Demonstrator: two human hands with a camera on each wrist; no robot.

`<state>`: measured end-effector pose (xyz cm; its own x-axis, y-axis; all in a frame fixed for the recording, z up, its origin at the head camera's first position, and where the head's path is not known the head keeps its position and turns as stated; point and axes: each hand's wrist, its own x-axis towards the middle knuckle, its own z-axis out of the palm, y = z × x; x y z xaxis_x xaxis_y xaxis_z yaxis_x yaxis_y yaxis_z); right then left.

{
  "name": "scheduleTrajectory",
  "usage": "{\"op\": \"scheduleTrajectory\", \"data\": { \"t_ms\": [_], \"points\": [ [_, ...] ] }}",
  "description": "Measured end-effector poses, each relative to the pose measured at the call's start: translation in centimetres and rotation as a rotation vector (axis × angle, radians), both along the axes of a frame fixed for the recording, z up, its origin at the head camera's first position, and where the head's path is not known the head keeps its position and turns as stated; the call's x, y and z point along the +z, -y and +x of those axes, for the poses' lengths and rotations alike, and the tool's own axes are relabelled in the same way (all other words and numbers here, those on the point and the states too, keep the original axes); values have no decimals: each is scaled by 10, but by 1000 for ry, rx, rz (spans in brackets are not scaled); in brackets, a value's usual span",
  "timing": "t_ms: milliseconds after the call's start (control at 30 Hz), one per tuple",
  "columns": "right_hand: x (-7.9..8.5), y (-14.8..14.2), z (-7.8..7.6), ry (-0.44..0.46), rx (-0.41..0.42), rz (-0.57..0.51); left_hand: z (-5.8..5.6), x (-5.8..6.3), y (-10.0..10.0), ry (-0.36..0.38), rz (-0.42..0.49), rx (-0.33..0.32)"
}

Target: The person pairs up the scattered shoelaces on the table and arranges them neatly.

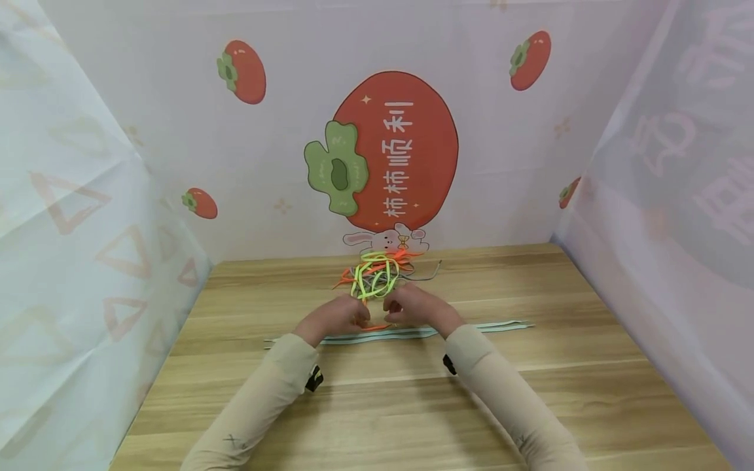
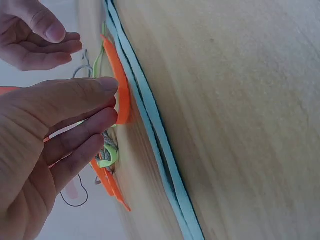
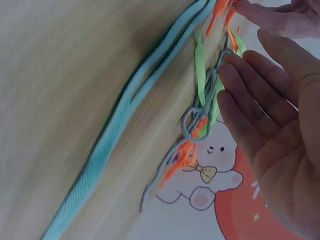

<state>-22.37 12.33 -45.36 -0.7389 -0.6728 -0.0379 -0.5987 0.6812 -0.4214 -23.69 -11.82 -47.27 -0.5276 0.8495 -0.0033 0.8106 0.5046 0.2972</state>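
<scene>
My left hand (image 1: pixel 340 315) pinches an orange shoelace (image 2: pixel 123 97) between thumb and fingertips; its free end points toward the right hand. Close to its right is my right hand (image 1: pixel 417 306), fingers relaxed and loosely bent, with nothing between them in the right wrist view. Two light teal shoelaces (image 2: pixel 145 100) lie side by side across the table, just nearer than the hands. Beyond the hands sits a tangled pile of laces: neon yellow-green (image 1: pixel 358 281), grey (image 1: pixel 427 278) and orange (image 1: pixel 343 280).
The wood-grain table (image 1: pixel 377 412) meets a white back wall sheet (image 1: pixel 283 131) printed with red persimmons and a rabbit, right behind the pile. White sheets also hang at the left (image 1: pixel 76 229) and right (image 1: pixel 665 216) sides.
</scene>
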Motion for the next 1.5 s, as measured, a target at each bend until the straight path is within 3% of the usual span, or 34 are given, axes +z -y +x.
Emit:
{"op": "scheduleTrajectory", "data": {
  "t_ms": [167,367,600,867,1133,1333,1500],
  "points": [
    [-7,7,0,56,-19,-34,-1,-4,-4,-51,-32,-26],
    [-9,10,1,78,-24,-60,-2,-11,-3,-96,8,0],
    [-13,12,-2,54,-3,-88,0,-9,-10,-27,115,99],
    [-8,7,-5,42,-3,-186,6,-1,-16,11,186,165],
    [1,1,-3,25,4,-162,7,2,-13,90,276,145],
    [3,-8,-1,15,-22,-154,6,-3,-7,132,300,120],
    [3,-18,0,-25,9,-170,6,-7,0,157,314,134]
  ]
}}
